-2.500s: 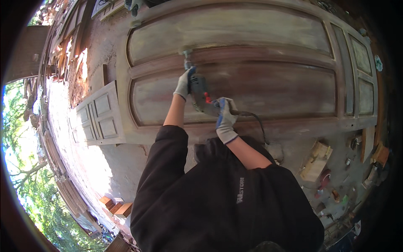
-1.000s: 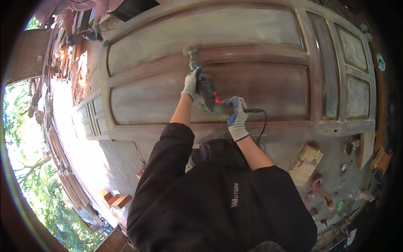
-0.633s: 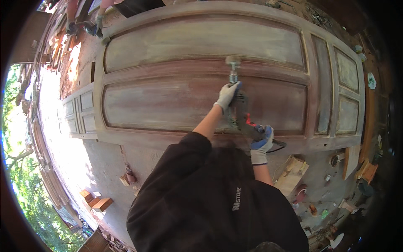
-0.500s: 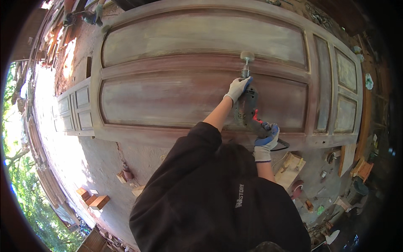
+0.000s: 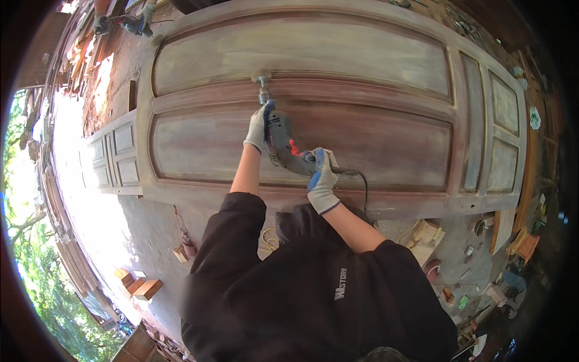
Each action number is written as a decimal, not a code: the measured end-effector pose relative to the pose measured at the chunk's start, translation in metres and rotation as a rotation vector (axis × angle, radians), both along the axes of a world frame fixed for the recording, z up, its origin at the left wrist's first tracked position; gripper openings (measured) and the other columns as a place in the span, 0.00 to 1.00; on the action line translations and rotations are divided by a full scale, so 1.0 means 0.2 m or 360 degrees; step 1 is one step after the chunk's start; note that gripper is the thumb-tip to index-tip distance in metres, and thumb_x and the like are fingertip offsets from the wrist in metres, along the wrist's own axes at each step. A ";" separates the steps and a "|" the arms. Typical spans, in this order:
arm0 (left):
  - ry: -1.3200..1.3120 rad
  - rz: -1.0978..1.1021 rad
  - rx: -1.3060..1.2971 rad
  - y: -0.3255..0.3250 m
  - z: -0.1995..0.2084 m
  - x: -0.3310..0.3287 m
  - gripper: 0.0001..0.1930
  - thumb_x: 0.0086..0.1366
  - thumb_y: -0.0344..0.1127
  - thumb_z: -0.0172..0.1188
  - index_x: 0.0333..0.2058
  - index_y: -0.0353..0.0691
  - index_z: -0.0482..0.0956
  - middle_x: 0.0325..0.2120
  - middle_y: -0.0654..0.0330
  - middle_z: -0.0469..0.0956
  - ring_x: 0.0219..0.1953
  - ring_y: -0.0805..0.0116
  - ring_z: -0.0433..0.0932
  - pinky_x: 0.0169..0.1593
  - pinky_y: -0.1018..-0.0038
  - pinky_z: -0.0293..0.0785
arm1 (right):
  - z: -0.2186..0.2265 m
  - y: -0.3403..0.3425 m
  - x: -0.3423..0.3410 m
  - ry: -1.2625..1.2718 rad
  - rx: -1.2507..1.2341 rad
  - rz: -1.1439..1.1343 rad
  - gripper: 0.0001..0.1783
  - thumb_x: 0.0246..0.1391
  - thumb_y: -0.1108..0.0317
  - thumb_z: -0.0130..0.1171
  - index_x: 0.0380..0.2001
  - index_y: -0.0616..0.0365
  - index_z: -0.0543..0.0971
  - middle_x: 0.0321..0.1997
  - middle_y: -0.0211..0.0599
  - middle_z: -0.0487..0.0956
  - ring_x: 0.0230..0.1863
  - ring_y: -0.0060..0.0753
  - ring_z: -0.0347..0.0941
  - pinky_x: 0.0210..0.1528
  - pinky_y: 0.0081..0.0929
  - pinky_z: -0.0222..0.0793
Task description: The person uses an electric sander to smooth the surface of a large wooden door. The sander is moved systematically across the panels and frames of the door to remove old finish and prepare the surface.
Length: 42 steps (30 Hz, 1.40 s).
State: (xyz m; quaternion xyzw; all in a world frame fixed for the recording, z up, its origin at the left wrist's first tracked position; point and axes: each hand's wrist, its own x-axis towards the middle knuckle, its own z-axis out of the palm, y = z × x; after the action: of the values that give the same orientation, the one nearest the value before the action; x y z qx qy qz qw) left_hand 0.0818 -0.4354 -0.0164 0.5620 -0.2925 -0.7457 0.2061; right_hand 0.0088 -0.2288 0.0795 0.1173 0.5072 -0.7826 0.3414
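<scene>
A corded power drill [image 5: 283, 140], grey with a red switch, lies across my two gloved hands over a panelled wooden door [image 5: 241, 176]. My left hand [image 5: 258, 128] wraps round its front end just behind the chuck. At the rear handle, my right hand [image 5: 322, 180] is closed, with the black cord [image 5: 363, 181] trailing out beside it. A round sanding wheel [image 5: 261, 75] on the drill's shaft meets the lower moulding of the door's far long panel; its edge is blurred. Reddish-brown finish shows on the middle rail and near panel, while the far panel looks paler.
Another person's gloved hands hold a power tool [image 5: 129, 24] at the far left corner. A smaller panelled door [image 5: 114, 155] adjoins on the left. Wooden blocks [image 5: 146, 289] sit on the floor at left; a wooden piece [image 5: 424, 240] and scattered debris lie at right.
Both my hands have carried the drill leftward along the moulding, from right of the door's middle to left of it. The grip on the drill is unchanged.
</scene>
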 end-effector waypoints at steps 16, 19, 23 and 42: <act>-0.0254 -0.0707 -0.0401 1.13 -0.15 -1.52 0.32 0.56 0.61 0.59 0.43 0.33 0.79 0.34 0.53 0.81 0.40 0.64 0.78 0.47 0.71 0.70 | -0.01 1.19 -1.14 0.0503 0.0298 -0.0380 0.08 0.57 0.67 0.54 0.27 0.60 0.72 0.24 0.32 0.74 0.29 0.27 0.70 0.38 0.27 0.68; -0.0193 -0.0855 -0.0453 1.37 -0.09 -1.88 0.31 0.57 0.61 0.58 0.41 0.33 0.80 0.34 0.53 0.81 0.39 0.64 0.79 0.46 0.71 0.70 | 0.03 1.42 -1.40 0.0420 0.0182 -0.0467 0.10 0.58 0.63 0.53 0.28 0.57 0.71 0.25 0.32 0.69 0.31 0.32 0.69 0.42 0.33 0.67; -0.0076 -0.1021 -0.0378 1.64 0.02 -2.35 0.31 0.56 0.61 0.59 0.42 0.35 0.80 0.36 0.51 0.81 0.41 0.63 0.79 0.47 0.69 0.71 | -0.04 1.70 -1.78 0.0354 0.0200 -0.0683 0.10 0.56 0.62 0.55 0.26 0.55 0.70 0.24 0.32 0.68 0.32 0.35 0.68 0.44 0.36 0.67; 0.0114 -0.0341 -0.0051 1.32 -0.14 -1.80 0.15 0.64 0.49 0.57 0.35 0.42 0.77 0.25 0.62 0.78 0.23 0.71 0.77 0.28 0.73 0.75 | 0.06 1.37 -1.60 0.0243 0.0141 -0.0326 0.07 0.54 0.70 0.57 0.23 0.59 0.75 0.22 0.30 0.74 0.24 0.23 0.70 0.32 0.23 0.68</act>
State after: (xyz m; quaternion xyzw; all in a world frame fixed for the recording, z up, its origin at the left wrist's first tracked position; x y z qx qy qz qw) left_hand -0.2777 -0.1717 -0.0451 0.4971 -0.3552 -0.7784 0.1446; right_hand -0.3110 0.0447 0.0918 0.1235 0.5512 -0.7968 0.2146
